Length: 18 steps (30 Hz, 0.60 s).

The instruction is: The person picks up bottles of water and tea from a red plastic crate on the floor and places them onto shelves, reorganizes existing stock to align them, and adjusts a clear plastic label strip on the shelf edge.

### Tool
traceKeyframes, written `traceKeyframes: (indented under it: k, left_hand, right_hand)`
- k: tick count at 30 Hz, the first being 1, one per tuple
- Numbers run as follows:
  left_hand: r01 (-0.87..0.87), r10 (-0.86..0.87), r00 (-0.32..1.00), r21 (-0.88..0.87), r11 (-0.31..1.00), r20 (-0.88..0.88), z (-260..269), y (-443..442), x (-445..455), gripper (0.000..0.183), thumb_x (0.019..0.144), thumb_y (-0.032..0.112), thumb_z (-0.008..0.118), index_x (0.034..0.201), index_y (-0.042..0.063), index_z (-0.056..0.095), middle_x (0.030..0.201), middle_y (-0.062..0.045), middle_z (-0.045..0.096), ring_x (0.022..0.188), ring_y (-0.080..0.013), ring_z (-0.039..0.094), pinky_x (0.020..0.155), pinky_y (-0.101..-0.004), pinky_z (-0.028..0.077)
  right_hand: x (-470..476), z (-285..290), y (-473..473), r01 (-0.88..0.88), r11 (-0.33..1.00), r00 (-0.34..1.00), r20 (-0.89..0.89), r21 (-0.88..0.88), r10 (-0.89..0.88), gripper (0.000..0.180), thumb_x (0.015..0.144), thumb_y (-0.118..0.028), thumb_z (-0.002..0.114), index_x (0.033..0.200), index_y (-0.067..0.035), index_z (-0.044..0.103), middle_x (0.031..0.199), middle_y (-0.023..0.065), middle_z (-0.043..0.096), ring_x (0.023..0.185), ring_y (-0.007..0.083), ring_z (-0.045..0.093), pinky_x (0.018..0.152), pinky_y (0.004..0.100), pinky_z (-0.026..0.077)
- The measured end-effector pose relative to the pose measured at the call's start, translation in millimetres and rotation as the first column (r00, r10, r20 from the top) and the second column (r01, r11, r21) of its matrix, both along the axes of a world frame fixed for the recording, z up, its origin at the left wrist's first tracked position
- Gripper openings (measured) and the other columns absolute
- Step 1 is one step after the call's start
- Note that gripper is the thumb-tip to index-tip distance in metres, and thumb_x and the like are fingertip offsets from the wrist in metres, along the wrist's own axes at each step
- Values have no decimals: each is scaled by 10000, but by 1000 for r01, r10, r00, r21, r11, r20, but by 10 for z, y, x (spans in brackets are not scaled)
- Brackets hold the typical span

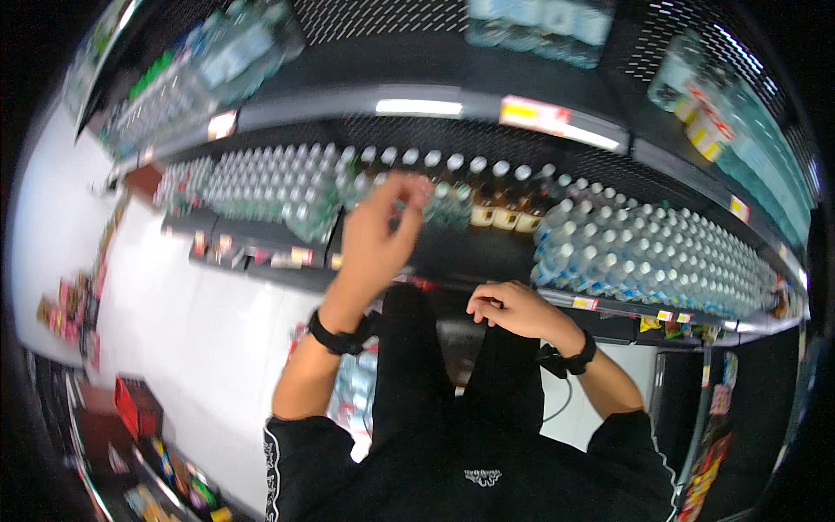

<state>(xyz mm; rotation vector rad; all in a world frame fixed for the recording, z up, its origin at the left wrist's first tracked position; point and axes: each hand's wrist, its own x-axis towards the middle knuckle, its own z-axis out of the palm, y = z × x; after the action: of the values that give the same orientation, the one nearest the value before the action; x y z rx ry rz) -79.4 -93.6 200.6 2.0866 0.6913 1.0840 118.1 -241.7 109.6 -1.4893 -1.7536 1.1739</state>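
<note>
My left hand is raised over the lower shelf, in front of rows of bottles. Its thumb and fingers bend towards each other, and blur hides whether anything is pinched at the tips. Just beyond the fingertips stand small clear bottles with pale caps; brown bottles with cream labels are to their right. My right hand hovers near the shelf's front edge with loosely curled fingers and nothing visible in it. Close to its right is a dense block of clear bottles with white caps and blue labels. Both wrists wear black bands.
An upper shelf edge crosses above, carrying shrink-wrapped bottle packs. More capped bottles fill the lower shelf's left. A bottle pack sits on the white floor beside my legs. At lower left are a red basket and packaged goods.
</note>
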Motion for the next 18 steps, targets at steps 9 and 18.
traceKeyframes:
  k: [9, 18]
  left_hand:
    - [-539, 562, 787, -728, 424, -255, -3554, -1346, -2290, 274, 942, 215, 561, 1134, 33, 631, 972, -99, 701, 816, -170, 653, 721, -299, 509]
    - [-822, 651, 496, -551, 140, -575, -4863, -1276, -3073, 457, 867, 309, 597, 1132, -63, 618, 1071, -265, 675, 1017, -390, 652, 885, -430, 505]
  right_hand:
    - [-1217, -1243, 386, -312, 820, 949, -117, -481, 292, 392, 1004, -337, 494, 895, -14, 688, 834, 73, 720, 703, 139, 682, 589, 270, 504]
    - [-1496, -1630, 822, -161, 652, 965, 22, -741, 262, 618, 1011, -432, 408, 630, -4, 638, 590, 146, 666, 456, 221, 650, 414, 288, 492]
